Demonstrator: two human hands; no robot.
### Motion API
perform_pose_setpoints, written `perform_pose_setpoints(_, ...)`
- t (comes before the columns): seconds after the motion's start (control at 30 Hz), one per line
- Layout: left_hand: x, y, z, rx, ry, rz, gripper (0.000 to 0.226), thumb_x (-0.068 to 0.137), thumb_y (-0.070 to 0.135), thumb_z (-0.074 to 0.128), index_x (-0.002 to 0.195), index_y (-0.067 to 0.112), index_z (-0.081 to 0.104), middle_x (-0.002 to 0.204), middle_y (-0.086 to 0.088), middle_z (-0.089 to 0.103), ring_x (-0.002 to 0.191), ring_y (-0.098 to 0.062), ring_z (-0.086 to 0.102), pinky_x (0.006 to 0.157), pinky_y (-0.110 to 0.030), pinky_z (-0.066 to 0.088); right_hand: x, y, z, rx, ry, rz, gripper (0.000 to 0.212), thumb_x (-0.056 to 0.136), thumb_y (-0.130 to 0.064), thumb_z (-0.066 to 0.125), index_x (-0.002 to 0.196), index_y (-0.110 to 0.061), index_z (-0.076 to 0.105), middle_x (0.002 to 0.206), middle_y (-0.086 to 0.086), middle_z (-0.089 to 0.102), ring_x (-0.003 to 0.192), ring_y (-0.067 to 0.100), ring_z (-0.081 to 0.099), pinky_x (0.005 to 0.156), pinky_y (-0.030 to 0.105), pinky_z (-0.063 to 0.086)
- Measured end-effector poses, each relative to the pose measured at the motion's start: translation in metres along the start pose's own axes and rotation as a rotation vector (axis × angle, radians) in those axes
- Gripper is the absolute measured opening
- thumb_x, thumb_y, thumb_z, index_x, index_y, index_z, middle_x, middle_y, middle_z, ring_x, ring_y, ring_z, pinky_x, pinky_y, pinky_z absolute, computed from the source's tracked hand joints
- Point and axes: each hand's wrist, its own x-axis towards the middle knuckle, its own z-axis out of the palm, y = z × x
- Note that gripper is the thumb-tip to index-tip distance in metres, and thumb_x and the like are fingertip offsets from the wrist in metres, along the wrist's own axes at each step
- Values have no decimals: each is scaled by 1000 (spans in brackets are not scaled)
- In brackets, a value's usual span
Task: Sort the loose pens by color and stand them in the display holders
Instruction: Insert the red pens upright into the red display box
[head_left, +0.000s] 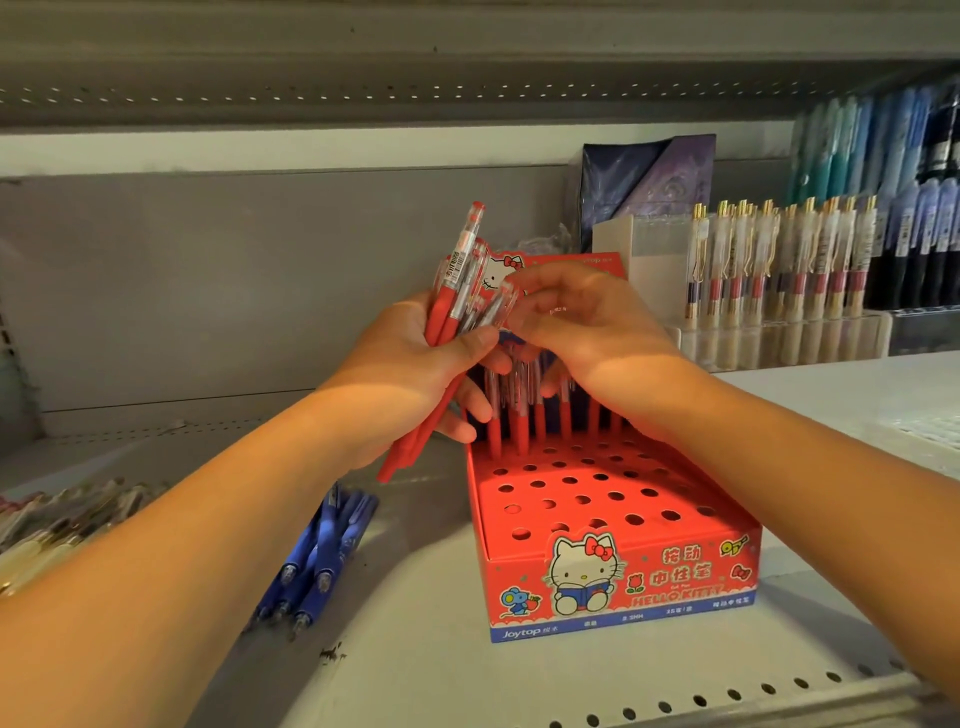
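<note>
Forearms reach in over the shelf (415, 654). The left hand (410, 369) has its fingers wrapped round a bundle of red pens (447, 317). The right hand (587, 322) seems to pinch the top of one red pen (500, 306) in it, above the red display holder (623, 571), whose back row already stands filled. Tugging one free could drag its neighbours loose, onto the blue pens (322, 551) beside.

Front hole rows of the red display holder (587, 499) stand open. Its back row is filled with red pens (521, 431); the left hand (410, 374) and right hand (587, 322) hang above. To the holder's left lie blue pens (322, 551).
</note>
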Motion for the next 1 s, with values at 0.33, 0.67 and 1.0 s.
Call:
perform_pose_setpoints(0.33,-4,1,2,-37,-65,-35,7,97,19,59,104,20,60,82,-2,72,53,-22,65,46,-33,55,2,-7,-3,329,38,70,23,87,9,61,99,-10,61,75,6,69,68,17,70,68,28,59)
perform_pose_setpoints(0.67,-3,2,-1,5,26,-57,16,100,30,54,91,17,54,67,-2,67,36,-13,41,34,-20,33,10,-19,-21,527,234,115,24,93,10,48,108,-7,58,71,2,70,68,21,69,61,34,59)
perform_pose_setpoints(1.0,0,5,-2,-144,41,-114,9,99,12,43,95,14,51,61,-5,54,35,-13,29,37,-14,21,8,-6,-16,-83,165,18,35,92,9,53,88,-24,66,78,0,62,65,11,69,55,32,60)
